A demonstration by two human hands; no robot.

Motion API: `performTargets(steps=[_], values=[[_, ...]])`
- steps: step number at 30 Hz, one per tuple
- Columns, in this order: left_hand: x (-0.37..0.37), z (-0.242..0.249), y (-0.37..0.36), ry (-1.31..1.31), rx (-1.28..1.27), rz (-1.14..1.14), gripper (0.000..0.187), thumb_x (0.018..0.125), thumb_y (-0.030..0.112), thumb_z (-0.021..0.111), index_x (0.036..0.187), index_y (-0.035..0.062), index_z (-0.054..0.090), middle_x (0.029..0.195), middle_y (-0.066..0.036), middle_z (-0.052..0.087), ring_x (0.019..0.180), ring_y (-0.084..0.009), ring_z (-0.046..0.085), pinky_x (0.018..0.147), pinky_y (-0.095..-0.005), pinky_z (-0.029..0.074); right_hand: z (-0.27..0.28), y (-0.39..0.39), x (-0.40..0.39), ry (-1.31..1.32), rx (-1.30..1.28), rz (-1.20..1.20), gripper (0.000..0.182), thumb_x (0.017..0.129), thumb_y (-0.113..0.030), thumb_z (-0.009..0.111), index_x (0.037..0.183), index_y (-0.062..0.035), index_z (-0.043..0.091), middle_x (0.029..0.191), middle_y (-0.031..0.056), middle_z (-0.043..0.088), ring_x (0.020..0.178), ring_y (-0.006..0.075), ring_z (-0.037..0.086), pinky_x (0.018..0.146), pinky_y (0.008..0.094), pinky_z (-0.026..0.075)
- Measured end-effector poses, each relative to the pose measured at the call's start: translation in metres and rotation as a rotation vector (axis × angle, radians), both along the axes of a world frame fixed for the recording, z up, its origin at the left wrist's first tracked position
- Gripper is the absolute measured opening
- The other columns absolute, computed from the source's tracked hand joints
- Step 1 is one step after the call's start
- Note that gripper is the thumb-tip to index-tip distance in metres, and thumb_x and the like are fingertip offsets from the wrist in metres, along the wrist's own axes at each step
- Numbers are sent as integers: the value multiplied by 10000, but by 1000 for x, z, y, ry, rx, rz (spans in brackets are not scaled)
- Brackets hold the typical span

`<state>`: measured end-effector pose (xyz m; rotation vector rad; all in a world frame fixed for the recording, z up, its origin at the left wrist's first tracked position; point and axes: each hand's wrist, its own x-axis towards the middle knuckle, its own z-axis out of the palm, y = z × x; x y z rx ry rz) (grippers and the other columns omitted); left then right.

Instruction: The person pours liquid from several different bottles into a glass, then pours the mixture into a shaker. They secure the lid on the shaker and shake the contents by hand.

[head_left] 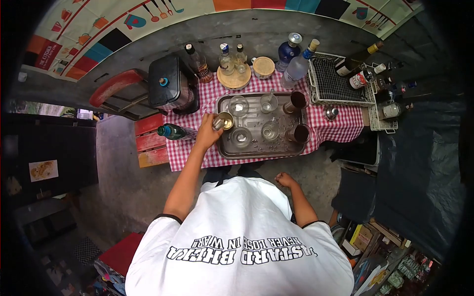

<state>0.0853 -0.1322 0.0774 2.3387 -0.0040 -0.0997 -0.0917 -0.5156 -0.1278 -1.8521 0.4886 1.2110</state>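
My left hand (207, 133) reaches to the left edge of a metal tray (261, 153) and grips a small metal cup (224, 120) held over it. The tray carries several clear glasses (238, 105), and two glasses hold dark liquid (297, 100). My right hand (285, 179) hangs close to my body below the table's front edge, fingers curled with nothing in them. A green bottle (173, 131) lies on its side on the red checked cloth (335, 129), just left of my left hand.
Several bottles (289, 51) stand at the back of the table beside a round wooden board (233, 79). A wire basket (338, 84) with more bottles is at the right. A black box-shaped appliance (170, 86) and a red chair (116, 89) are at the left.
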Motion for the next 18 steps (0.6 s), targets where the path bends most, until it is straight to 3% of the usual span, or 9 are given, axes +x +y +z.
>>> performTargets(steps=[11,18], values=[[12,50,1,-36,45,-82,560,725,113,743,1236,-24,558,1125,-184,516,1038,-360,573,901,-409,479,3,-12,31,-41,50,-40,246,896,-189,642,1069,-28,578,887,75,658,702,173,645,546,301,500],[-5,56,0,-36,-151,-1,549,720,131,768,1209,-3,557,1138,-159,545,1041,-317,581,908,-380,475,4,-14,29,-83,103,-59,203,912,-155,611,1073,-33,587,906,63,654,710,165,642,571,306,532]])
